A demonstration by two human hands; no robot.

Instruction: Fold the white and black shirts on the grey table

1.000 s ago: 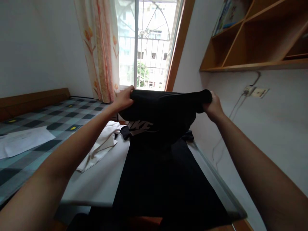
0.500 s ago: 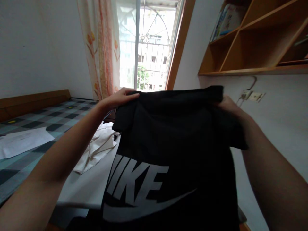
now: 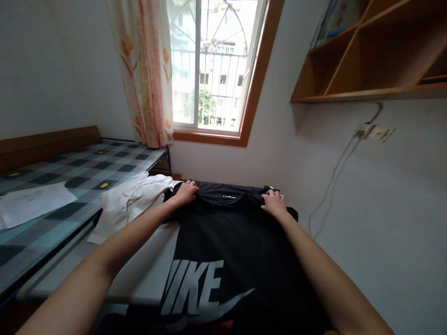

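Note:
A black T-shirt (image 3: 237, 242) with large grey brand lettering and a swoosh lies spread over a white table (image 3: 139, 265), its collar at the far end and its lower part toward me. My left hand (image 3: 186, 191) is closed on the cloth at the left shoulder, beside the collar. At the right shoulder my right hand (image 3: 274, 203) grips the fabric with curled fingers. A crumpled white garment (image 3: 134, 200) lies on the table, left of the shirt. The shirt's bottom hem is out of sight.
On the left stands a bed (image 3: 115, 163) with a checked cover and a sheet of paper (image 3: 35, 204). A window (image 3: 220, 83) with a curtain (image 3: 150, 83) is ahead. A wooden shelf (image 3: 363, 88) hangs at right above a socket (image 3: 380, 133) with a dangling cable.
Both hands have lowered and moved forward with the T-shirt, which hung raised before me and now lies on the table. The collar and window sill have come into view.

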